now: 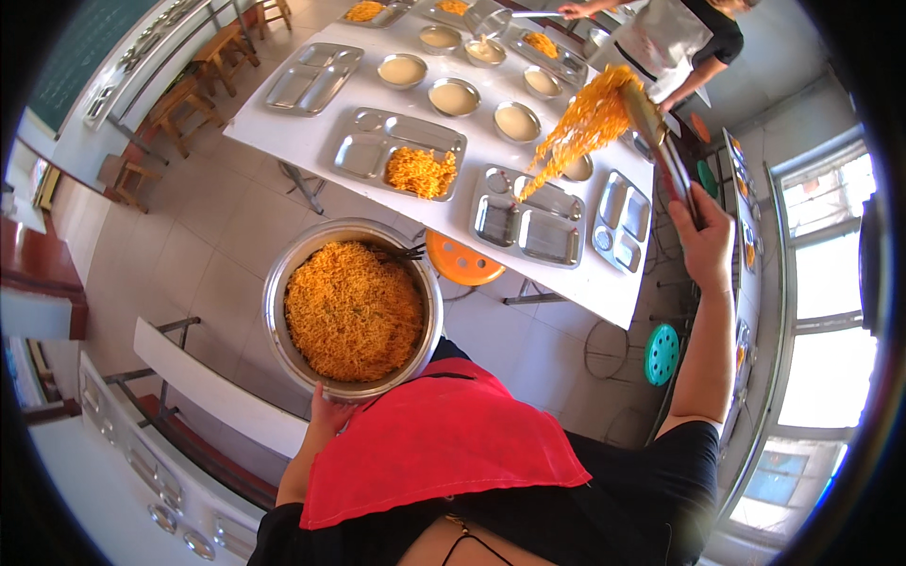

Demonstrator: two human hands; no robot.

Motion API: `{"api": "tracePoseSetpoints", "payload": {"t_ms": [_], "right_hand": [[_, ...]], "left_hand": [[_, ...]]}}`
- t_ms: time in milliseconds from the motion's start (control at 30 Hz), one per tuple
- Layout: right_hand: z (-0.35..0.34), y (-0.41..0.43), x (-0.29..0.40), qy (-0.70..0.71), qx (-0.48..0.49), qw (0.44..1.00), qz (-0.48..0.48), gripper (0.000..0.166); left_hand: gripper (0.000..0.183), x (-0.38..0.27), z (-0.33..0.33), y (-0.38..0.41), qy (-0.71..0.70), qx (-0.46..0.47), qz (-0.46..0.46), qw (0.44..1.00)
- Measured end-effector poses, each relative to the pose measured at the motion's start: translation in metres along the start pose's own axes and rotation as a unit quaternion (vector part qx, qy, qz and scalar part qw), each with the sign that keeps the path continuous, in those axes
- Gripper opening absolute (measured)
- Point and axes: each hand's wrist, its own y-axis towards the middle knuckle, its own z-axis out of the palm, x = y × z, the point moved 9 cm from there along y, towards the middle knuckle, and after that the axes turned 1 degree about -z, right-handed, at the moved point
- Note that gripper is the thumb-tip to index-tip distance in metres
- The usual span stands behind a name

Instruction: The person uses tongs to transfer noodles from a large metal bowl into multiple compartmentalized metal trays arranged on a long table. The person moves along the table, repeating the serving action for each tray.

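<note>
My right hand point(704, 230) grips a pair of tongs point(669, 152) above the right part of the table. A bundle of orange noodles point(591, 117) hangs from the tongs' tips, its strands trailing toward a steel compartment tray point(531, 216). Against my body, my left hand point(331, 410) supports a large round metal basin point(274, 332) at its near rim. Orange noodles point(354, 311) fill much of the basin, and dark utensil ends point(407, 252) lean over its far right rim. Another compartment tray point(361, 159) holds a portion of noodles point(421, 172) in one section.
Several steel bowls of pale liquid point(454, 97) stand on the white table point(265, 134). Across it, a person point(665, 42) holds a ladle point(492, 21) over a bowl. An orange stool point(463, 260) sits under the near edge; a green stool point(662, 354) is at right.
</note>
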Motion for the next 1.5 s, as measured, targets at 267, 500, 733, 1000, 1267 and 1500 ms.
{"api": "tracePoseSetpoints", "payload": {"t_ms": [267,500,733,1000,1267,1500], "right_hand": [[0.062,-0.061,-0.086,-0.128,0.113,0.983,0.072,0.029],[0.15,-0.094,-0.154,-0.323,0.332,0.88,0.103,0.043],[0.117,-0.072,-0.118,-0.386,0.349,0.85,0.084,0.055],[0.274,-0.166,-0.008,-0.133,0.48,0.864,-0.077,0.069],[0.459,-0.302,0.051,-0.186,0.564,0.793,-0.136,0.055],[0.431,-0.285,0.059,-0.171,0.602,0.772,-0.114,0.045]], "left_hand": [[0.091,-0.003,0.003,-0.011,0.014,-0.052,-0.041,0.998],[0.093,-0.002,0.022,-0.023,0.003,-0.046,-0.039,0.998],[0.084,-0.009,0.014,-0.013,0.031,0.028,-0.004,0.999],[0.088,-0.018,-0.002,-0.014,0.124,-0.065,0.044,0.989],[0.092,-0.016,-0.004,-0.023,0.155,-0.062,0.066,0.984],[0.089,-0.013,-0.003,-0.023,0.138,-0.058,0.067,0.986]]}}
